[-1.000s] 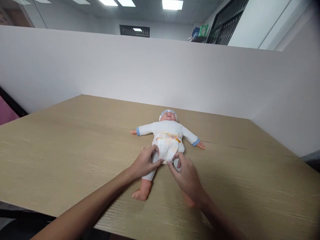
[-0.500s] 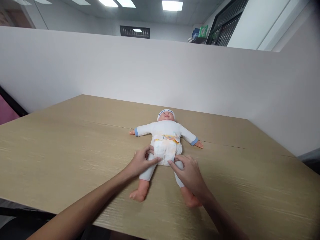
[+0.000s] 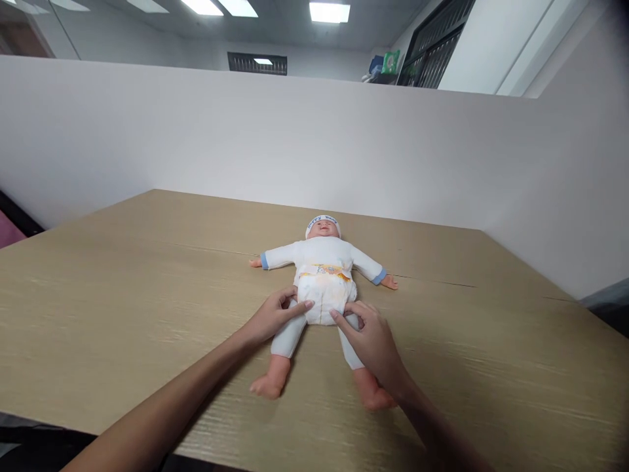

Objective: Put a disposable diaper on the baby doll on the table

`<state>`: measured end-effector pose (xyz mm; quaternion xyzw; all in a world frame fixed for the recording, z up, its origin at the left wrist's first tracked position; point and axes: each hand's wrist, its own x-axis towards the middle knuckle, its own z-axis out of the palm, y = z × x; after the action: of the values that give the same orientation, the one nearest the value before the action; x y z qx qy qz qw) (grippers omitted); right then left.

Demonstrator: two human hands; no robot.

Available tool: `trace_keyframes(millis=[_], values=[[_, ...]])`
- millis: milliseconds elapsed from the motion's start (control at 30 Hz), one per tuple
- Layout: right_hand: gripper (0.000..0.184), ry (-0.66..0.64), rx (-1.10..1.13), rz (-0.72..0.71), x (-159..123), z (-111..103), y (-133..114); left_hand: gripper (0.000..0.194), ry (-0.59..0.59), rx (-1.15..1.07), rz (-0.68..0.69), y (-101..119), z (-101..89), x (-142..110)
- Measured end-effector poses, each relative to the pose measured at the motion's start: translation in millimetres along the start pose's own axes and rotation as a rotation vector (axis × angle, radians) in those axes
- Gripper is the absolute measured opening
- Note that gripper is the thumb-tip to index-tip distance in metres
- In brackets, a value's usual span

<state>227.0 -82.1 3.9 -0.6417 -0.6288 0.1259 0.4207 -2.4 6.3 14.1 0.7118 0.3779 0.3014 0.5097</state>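
Note:
A baby doll (image 3: 324,249) lies on its back, head away from me, arms spread and legs apart. It has a white suit with blue cuffs and a white lettered hat. Around its hips sits a white diaper (image 3: 322,298) with an orange patterned waistband. My left hand (image 3: 275,316) pinches the diaper's left leg edge, thumb on the front and fingers curled behind. On the opposite leg edge, my right hand (image 3: 369,333) grips the diaper between thumb and bent fingers. Some fingertips are hidden by the diaper and the doll's legs.
The doll rests on a wide wood-grain table (image 3: 147,295) with a thin seam across it. A white partition wall (image 3: 246,137) stands behind the table and along its right side. Something dark (image 3: 609,305) is at the right edge.
My left thumb has shifted slightly up along the diaper's front. Both hands keep hold of the leg edges. The whole view has shifted a little.

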Motion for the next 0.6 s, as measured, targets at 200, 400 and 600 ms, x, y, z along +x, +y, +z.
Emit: trace_keyframes(millis=[200, 400, 600], values=[[0.044, 0.078, -0.047, -0.048, -2, 2, 2, 0.043, 0.037, 0.171, 0.088, 3, 3.8, -2], [0.047, 0.103, 0.049, -0.049, 0, 3, 8, 0.043, -0.013, 0.001, 0.067, -3, 1.0, -1], [0.052, -0.003, 0.193, 0.03, 6, 6, 24, 0.045, -0.074, -0.127, 0.014, -3, -4.3, 1]])
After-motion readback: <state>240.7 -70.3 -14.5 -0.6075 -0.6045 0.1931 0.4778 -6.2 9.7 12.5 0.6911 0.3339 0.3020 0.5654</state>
